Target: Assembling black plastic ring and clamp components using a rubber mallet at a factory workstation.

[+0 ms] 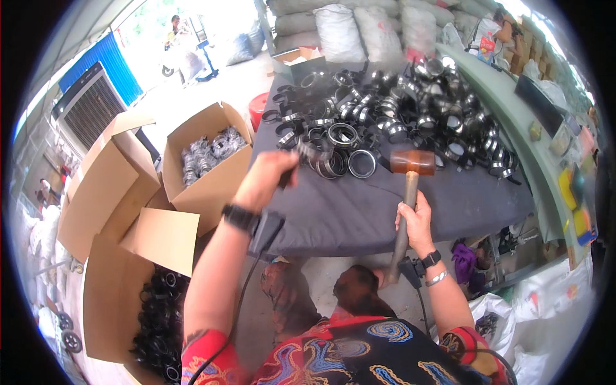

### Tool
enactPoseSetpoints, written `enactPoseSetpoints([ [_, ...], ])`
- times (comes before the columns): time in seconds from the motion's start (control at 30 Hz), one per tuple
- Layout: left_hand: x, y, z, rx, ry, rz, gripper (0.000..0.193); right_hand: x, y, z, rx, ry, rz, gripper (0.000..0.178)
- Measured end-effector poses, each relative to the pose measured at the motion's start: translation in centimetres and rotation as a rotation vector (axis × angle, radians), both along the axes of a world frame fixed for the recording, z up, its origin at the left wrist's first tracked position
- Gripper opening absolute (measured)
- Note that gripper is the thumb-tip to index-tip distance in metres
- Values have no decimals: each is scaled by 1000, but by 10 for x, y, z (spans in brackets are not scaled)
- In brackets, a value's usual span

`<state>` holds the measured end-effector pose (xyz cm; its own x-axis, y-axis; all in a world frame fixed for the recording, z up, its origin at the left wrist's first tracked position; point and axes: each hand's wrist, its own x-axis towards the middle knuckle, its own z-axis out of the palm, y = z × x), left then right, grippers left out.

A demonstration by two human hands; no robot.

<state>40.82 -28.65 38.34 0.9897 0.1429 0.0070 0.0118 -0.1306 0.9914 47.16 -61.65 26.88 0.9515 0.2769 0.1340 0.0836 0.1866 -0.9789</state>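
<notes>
My right hand (pixel 417 218) is wrapped round the wooden handle of a mallet (pixel 412 163) with an amber-brown head. The mallet stands upright over the table's near part. My left hand (pixel 266 179) is closed at the table's left side on a black and silver ring clamp (pixel 314 149), smeared by motion; its dark end shows by my fingers. Beyond the hands lies a large heap of black and silver ring clamps (pixel 391 106). A single metal ring (pixel 362 164) lies flat at the heap's near edge, between my hands.
The grey cloth-covered table (pixel 359 221) is in front of me. At left are an open carton (pixel 212 192) of silver parts and another carton (pixel 106 308) with black rings. A small box (pixel 298 64) sits at the table's far left corner. White sacks (pixel 340 32) stand behind; a red stool (pixel 258 109) is beside the table.
</notes>
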Motion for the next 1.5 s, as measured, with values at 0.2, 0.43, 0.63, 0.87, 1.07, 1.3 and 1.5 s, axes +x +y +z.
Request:
enactPoseSetpoints([
  [0.2,121,15,41,294,-283,302,43,5,14,-1,19,-53,55,49],
  [0.43,103,-70,-4,1505,-84,153,24,-5,11,11,-50,111,-118,44],
  [0.63,115,-51,-48,1210,-406,201,14,-2,6,-22,-84,-146,-85,52],
  [0.87,27,-71,1,1432,-632,407,20,-8,9,-9,-75,-71,-74,51],
  [1.07,-48,-98,-42,1627,-178,140,13,5,-2,-25,-109,-94,-115,50],
  [1.3,-66,-67,-64,1204,-533,179,30,4,22,-5,-70,-104,17,42],
  [1.5,-61,-42,-100,1027,-210,519,48,6,11,-9,-100,-105,-33,43],
])
